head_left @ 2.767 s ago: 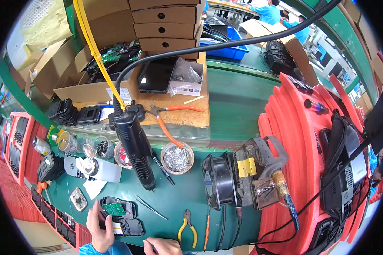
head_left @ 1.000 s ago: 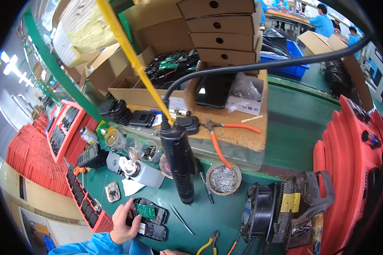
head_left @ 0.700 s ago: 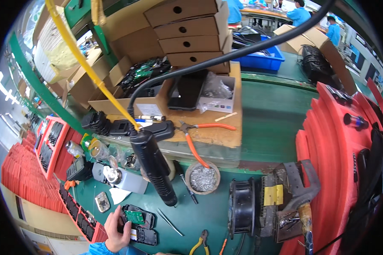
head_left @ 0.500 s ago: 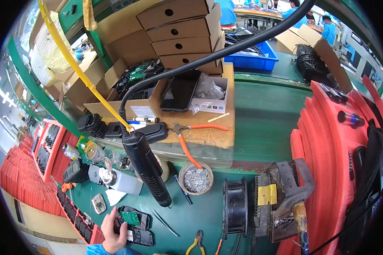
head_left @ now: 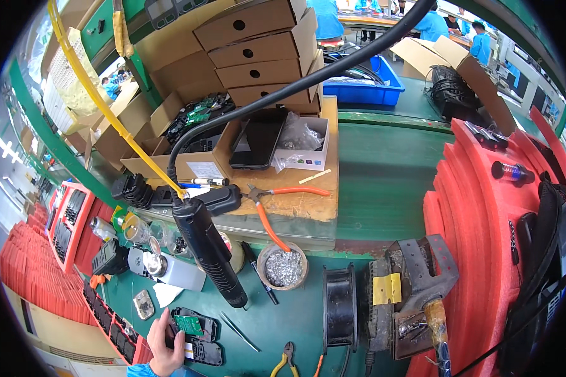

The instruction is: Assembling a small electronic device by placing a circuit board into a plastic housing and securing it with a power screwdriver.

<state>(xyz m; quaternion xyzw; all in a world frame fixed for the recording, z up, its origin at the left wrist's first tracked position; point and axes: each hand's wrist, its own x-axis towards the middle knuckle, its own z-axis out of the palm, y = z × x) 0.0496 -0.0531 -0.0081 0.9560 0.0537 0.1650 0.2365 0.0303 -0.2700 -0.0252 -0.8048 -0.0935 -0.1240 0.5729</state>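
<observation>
My left hand (head_left: 163, 352) is at the lower left, its thumb and fingers curled around the left edge of an opened black plastic device casing (head_left: 209, 353). A green circuit board (head_left: 188, 325) sits in the upper half of that casing, and a white-and-yellow piece shows beside my thumb. My right hand is out of view. Metal tweezers (head_left: 240, 332) lie just right of the casing. Above them hangs a black electric screwdriver (head_left: 210, 254) on a yellow cord, its tip pointing down. Yellow-handled cutters (head_left: 285, 360) lie at the lower edge.
A tub of silvery bits (head_left: 283, 269) stands mid-bench, near orange-handled pliers (head_left: 258, 196) and a black pen (head_left: 259, 273). Right of it are a black spool (head_left: 340, 308) and a soldering-iron stand (head_left: 415, 295). Red foam sheets (head_left: 478, 251) rise at the right; cardboard boxes (head_left: 251, 50) stack behind.
The whole view has shifted slightly, so bench items appear a little further left. My left hand stays at the casing's left edge, with no clear change in its grip.
</observation>
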